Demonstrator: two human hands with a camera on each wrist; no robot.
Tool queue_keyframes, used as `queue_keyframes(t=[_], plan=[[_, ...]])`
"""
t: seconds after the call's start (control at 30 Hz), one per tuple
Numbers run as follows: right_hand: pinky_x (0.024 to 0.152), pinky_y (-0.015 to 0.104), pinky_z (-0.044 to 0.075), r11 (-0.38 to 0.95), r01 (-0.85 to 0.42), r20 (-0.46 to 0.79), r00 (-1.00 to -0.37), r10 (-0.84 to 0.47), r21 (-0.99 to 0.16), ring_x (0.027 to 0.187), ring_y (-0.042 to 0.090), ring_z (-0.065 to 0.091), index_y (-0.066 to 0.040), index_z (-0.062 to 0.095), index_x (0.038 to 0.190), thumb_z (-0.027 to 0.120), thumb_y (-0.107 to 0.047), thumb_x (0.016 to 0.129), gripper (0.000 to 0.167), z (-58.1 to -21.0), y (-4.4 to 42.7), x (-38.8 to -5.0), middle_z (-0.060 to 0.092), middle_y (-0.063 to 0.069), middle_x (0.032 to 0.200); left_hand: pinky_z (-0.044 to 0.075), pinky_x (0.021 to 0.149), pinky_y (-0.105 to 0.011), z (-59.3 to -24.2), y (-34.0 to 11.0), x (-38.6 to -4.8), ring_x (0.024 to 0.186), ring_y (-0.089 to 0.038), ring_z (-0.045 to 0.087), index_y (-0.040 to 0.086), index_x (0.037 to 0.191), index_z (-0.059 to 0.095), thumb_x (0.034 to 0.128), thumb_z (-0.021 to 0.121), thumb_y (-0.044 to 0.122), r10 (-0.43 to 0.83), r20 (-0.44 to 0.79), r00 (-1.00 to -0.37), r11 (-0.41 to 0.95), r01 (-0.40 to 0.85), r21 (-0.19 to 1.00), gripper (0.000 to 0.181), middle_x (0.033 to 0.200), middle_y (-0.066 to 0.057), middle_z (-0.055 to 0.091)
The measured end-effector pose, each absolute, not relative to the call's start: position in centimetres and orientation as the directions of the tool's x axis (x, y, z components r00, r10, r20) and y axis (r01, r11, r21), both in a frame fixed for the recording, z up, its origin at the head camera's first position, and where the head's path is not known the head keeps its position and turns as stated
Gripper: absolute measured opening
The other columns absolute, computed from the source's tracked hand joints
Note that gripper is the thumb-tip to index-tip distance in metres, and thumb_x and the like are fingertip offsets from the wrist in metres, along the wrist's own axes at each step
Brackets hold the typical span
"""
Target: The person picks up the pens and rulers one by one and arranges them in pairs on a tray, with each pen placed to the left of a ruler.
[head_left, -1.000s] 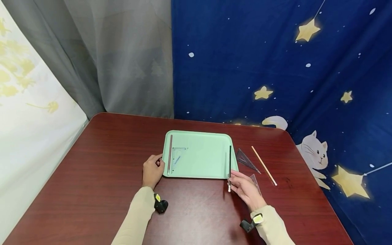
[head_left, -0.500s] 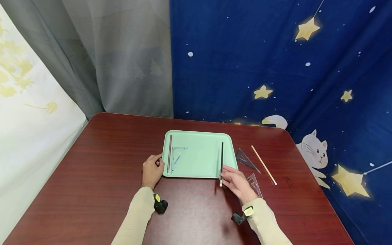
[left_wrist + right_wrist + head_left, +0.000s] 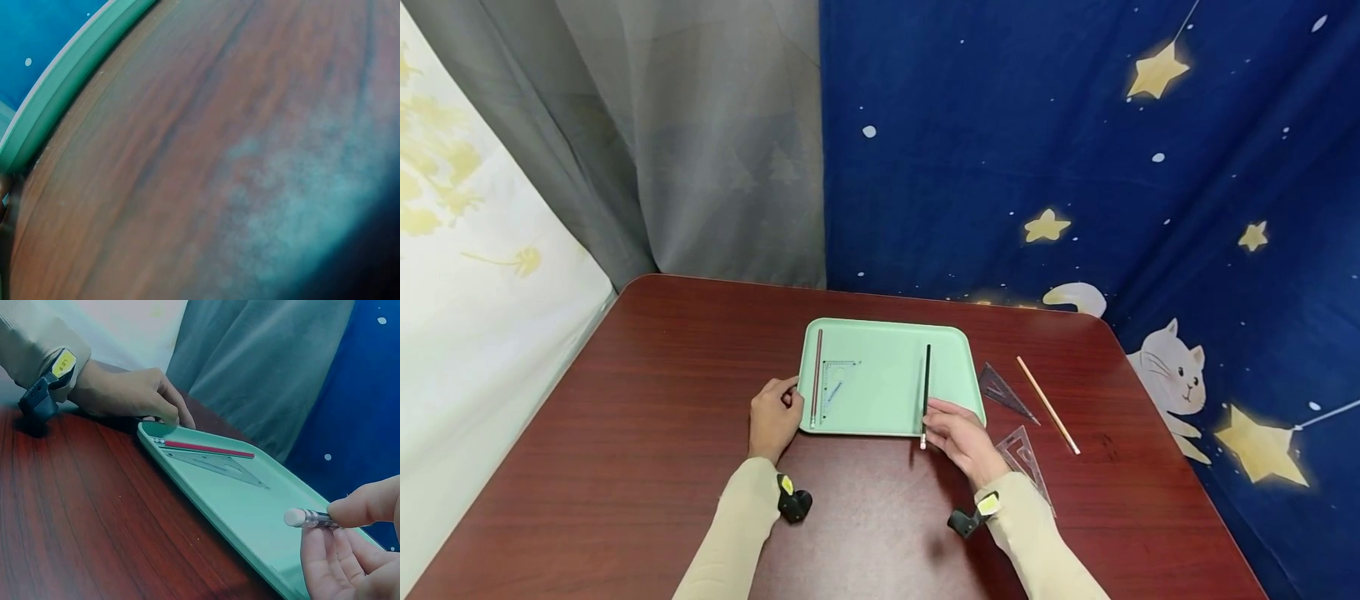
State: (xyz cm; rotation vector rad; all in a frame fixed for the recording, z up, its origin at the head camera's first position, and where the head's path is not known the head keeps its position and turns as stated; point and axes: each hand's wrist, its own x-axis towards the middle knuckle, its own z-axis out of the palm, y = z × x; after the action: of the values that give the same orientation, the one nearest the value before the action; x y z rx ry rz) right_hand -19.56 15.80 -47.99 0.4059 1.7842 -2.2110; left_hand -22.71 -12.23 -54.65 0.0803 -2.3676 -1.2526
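Note:
My right hand pinches a black pencil near its white eraser end, between thumb and fingers. The pencil is held over the right part of a light green tray, its eraser toward me. At the tray's near left corner, my left hand grips the rim with curled fingers. Inside the tray on the left lies a dark red pencil, lengthwise along the left wall. Beside it is a clear set square. In the right wrist view, the black pencil's eraser points toward the camera.
Right of the tray, a dark set square and a pale wooden pencil lie on the reddish-brown table. Another clear set square lies partly under my right wrist. Curtains hang behind the table.
My right hand has moved left with the black pencil, from the tray's right edge to further over the tray. The clear set square near that wrist has come more into view. My left hand stays put.

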Motion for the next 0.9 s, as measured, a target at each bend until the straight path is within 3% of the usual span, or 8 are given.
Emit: queue_keyframes(t=[0.4, 0.9], plan=[[0.067, 0.024, 0.049, -0.146, 0.362, -0.362, -0.932, -0.024, -0.921, 0.073, 0.008, 0.058, 0.016, 0.048, 0.129, 0.054, 0.011, 0.081, 0.048, -49.0, 13.3, -20.8, 0.06, 0.004, 0.086, 0.043, 0.061, -0.029, -54.4, -12.4, -22.5, 0.065, -0.016, 0.052, 0.0, 0.107, 0.072, 0.084, 0.055, 0.003, -0.247, 0.36, -0.9, 0.587, 0.157, 0.794, 0.028, 0.081, -0.009, 0.063], [0.074, 0.026, 0.053, -0.029, 0.356, -0.354, -0.934, -0.06, -0.934, 0.09, 0.016, 0.063, 0.01, 0.053, 0.128, 0.058, 0.006, 0.082, 0.046, -48.5, 10.5, -23.2, 0.058, 0.026, 0.119, 0.043, 0.06, -0.028, -54.7, -12.3, -22.8, 0.063, -0.016, 0.052, -0.001, 0.103, 0.073, 0.0813, 0.056, 0.001, -0.253, 0.409, -0.877, 0.596, 0.192, 0.78, 0.027, 0.079, -0.009, 0.064]])
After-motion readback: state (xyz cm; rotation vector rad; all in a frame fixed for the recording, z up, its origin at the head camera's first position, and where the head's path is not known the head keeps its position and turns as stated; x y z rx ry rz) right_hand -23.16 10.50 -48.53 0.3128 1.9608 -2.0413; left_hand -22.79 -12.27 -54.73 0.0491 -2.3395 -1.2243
